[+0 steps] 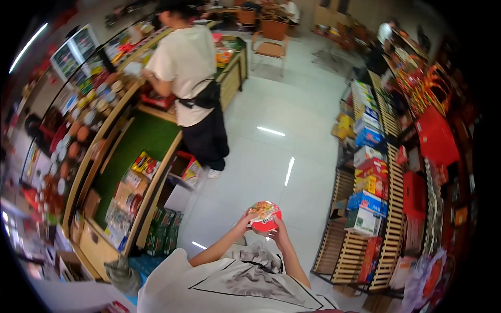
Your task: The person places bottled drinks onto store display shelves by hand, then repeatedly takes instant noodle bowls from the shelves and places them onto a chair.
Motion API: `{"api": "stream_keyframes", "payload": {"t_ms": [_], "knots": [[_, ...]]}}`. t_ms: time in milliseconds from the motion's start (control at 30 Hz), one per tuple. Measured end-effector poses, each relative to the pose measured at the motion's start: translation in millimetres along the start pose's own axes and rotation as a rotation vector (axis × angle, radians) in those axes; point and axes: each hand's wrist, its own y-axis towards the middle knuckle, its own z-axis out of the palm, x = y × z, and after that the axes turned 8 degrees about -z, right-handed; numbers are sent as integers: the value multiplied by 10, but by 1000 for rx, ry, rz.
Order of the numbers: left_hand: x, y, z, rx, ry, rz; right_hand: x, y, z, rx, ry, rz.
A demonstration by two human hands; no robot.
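Note:
A round instant noodle cup (266,216) with a red and white printed lid is held out in front of my body, above the floor. My left hand (244,221) grips it along its left side. On the lower right side, my right hand (280,232) is wrapped against it. Both hands are closed on the cup, which has its lid turned up toward me. Its underside and the fingers beneath are hidden.
On the left, a wooden display stand with a green lining (122,151) holds packaged goods. A person in a light shirt (193,68) stands beside it. Slatted shelves (342,255) with boxes line the right. A chair (271,39) stands at the back on the tiled floor (250,156).

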Motion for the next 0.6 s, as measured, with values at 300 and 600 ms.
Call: {"api": "stream_keyframes", "payload": {"t_ms": [300,600], "knots": [[-734,1190,61,270,42,-296,339,686,-35,-168,163,-107],[-1590,1897,1013,470,391,-398,858,978,-245,-443,411,-214]]}}
